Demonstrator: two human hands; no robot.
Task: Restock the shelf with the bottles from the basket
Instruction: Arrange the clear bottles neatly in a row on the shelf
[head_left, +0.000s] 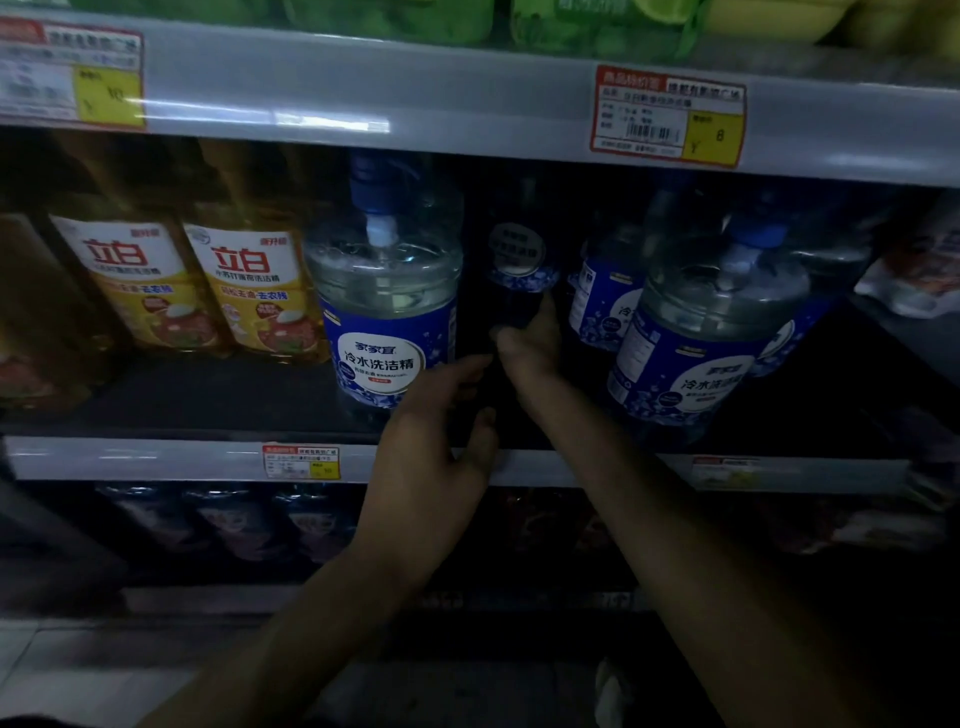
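A dark bottle (515, 270) with a round blue-and-white label stands deep in the gap on the middle shelf (208, 457). It sits between two clear bottles with blue labels, one on the left (387, 312) and one on the right (706, 338). My right hand (530, 345) reaches into the gap and grips the dark bottle's lower body. At the shelf's front edge, my left hand (441, 421) curls its thumb and fingers round the bottle's shadowed base. The basket is out of view.
Yellow detergent bottles (208, 291) fill the left of the middle shelf, with more blue-labelled bottles (605, 296) behind on the right. The upper shelf edge (415, 104) with price tags hangs close above. A lower shelf holds dark bottles (234, 519). The light is dim.
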